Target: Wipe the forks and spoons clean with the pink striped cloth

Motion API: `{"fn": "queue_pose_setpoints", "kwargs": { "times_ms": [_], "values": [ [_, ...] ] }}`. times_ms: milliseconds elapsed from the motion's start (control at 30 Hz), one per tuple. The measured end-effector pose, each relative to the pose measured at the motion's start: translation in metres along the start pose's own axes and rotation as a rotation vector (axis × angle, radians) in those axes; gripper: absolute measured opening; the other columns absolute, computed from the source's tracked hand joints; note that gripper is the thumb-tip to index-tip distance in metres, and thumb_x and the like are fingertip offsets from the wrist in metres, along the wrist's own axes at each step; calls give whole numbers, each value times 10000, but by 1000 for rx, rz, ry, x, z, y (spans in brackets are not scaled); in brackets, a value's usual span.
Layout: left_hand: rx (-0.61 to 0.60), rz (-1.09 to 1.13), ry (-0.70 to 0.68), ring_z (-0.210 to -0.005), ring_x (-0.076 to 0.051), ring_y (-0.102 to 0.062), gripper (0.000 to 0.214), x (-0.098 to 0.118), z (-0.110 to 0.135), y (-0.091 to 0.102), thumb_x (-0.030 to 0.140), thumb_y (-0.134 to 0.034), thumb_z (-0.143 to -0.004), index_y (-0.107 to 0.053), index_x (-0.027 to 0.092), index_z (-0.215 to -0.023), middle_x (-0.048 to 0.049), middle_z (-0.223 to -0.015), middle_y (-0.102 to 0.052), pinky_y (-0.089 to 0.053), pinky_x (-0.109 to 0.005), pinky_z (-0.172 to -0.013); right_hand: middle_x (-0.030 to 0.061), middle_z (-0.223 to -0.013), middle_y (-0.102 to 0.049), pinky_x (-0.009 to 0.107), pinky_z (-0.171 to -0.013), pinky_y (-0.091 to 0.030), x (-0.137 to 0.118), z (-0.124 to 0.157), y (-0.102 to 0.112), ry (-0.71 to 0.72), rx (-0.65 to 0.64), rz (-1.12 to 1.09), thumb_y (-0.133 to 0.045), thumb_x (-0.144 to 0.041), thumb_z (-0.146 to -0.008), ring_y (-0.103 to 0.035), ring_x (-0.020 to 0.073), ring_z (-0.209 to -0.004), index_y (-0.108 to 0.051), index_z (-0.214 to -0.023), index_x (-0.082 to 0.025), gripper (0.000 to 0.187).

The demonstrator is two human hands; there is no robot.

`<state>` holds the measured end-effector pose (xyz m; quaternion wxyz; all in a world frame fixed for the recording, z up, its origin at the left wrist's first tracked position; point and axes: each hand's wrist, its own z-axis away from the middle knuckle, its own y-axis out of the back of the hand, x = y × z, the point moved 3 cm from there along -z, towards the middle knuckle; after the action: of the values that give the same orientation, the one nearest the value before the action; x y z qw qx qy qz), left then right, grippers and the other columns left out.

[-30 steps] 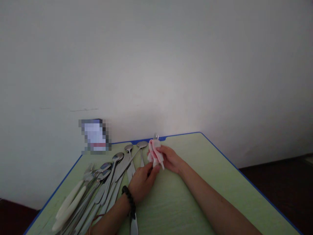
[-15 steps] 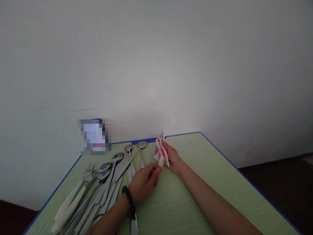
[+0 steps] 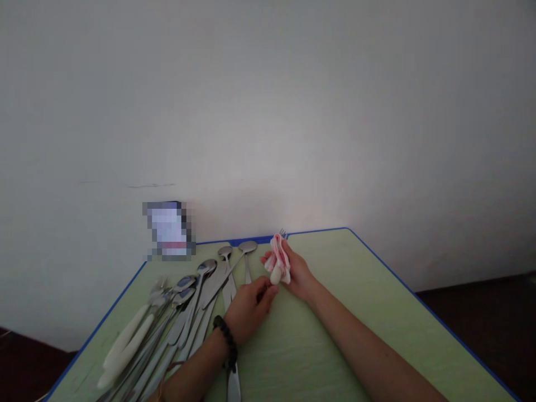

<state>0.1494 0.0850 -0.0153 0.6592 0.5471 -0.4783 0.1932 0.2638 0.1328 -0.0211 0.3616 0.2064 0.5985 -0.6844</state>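
Note:
A fork (image 3: 275, 275) with a white handle is held out over the table, its tines pointing away from me. My right hand (image 3: 298, 272) is closed round its middle through a pink and white cloth (image 3: 277, 252), which hides most of the fork. Just the tine tips and the rounded handle end stick out of the folds. My left hand (image 3: 250, 304), with a dark beaded bracelet at the wrist, has its fingers curled and pinches at the handle end. To the left of it lie several metal spoons (image 3: 206, 267) and two white-handled forks (image 3: 129, 349).
The green table (image 3: 343, 290) has a blue edge and stands against a pale wall (image 3: 335, 111). A blurred-out phone (image 3: 170, 226) leans at the back left. More long-handled cutlery, knives among it, is spread over the table's left side.
The whole view has shifted slightly. In my right hand the cloth is bunched differently round the fork, and more of the white handle end shows. My left hand keeps its pinch beside it.

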Motion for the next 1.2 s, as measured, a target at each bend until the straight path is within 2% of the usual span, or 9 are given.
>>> {"fn": "queue_pose_setpoints", "kwargs": {
  "times_ms": [167, 333, 467, 633, 833, 900, 1033, 1200],
  "values": [
    [6, -11, -34, -453, -121, -427, 282, 1, 1, 1, 339, -374, -865, -433, 208, -622, 40, -492, -455, -304, -226, -477, 24, -565, -635, 221, -548, -436, 3, 2, -4, 54, -15, 45, -659, -566, -622, -597, 126, -562, -609, -671, -138, 433],
    [7, 31, -31, -453, -125, -431, 276, -2, 1, 1, 342, -373, -868, -436, 207, -636, 33, -504, -467, -316, -229, -475, 37, -578, -648, 217, -449, -373, 6, 6, -10, 110, 2, 217, -619, -561, -664, -518, 97, -445, -587, -723, -144, 422],
    [26, 77, -1, -440, -120, -418, 280, -5, 1, 1, 368, -376, -867, -441, 203, -650, 35, -508, -461, -318, -226, -459, 36, -617, -656, 214, -426, -351, 8, 7, -11, 131, -17, 278, -602, -537, -693, -494, 86, -427, -595, -744, -145, 396],
    [26, 96, 13, -442, -116, -418, 271, -3, 0, 1, 380, -385, -862, -471, 193, -686, 40, -510, -450, -318, -223, -455, 44, -532, -604, 213, -417, -338, 9, 5, -9, 67, -66, 277, -517, -616, -711, -488, 93, -434, -631, -677, -113, 517],
    [38, 87, 6, -529, -129, -477, 245, -2, -1, 0, 414, -551, -763, -520, 172, -749, 15, -600, -525, -354, -226, -500, 19, -507, -595, 238, -471, -386, 9, 7, -11, 87, -28, 257, -506, -635, -706, -488, 104, -426, -614, -769, -142, 508],
    [69, 85, 43, -486, -120, -458, 296, -3, -1, 2, 461, -521, -773, -513, 174, -700, 25, -550, -501, -334, -220, -465, 20, -564, -628, 249, -502, -409, 9, 7, -11, 108, -31, 275, -539, -609, -700, -515, 112, -450, -588, -828, -159, 470],
    [107, 107, 128, -363, -100, -398, 442, -3, -1, 4, 521, -333, -850, -481, 183, -607, 51, -412, -420, -290, -209, -395, 30, -716, -674, 278, -598, -466, 11, 5, -9, 150, -95, 244, -660, -490, -653, -615, 158, -621, -530, -969, -189, 456],
    [114, 109, 83, -356, -96, -413, 437, 0, 0, 6, 487, -312, -875, -473, 185, -604, 47, -401, -442, -308, -204, -398, 58, -824, -688, 300, -672, -486, 11, 4, -8, 110, -175, 216, -714, -403, -620, -639, 180, -742, -544, -983, -173, 462]
  ]
}}
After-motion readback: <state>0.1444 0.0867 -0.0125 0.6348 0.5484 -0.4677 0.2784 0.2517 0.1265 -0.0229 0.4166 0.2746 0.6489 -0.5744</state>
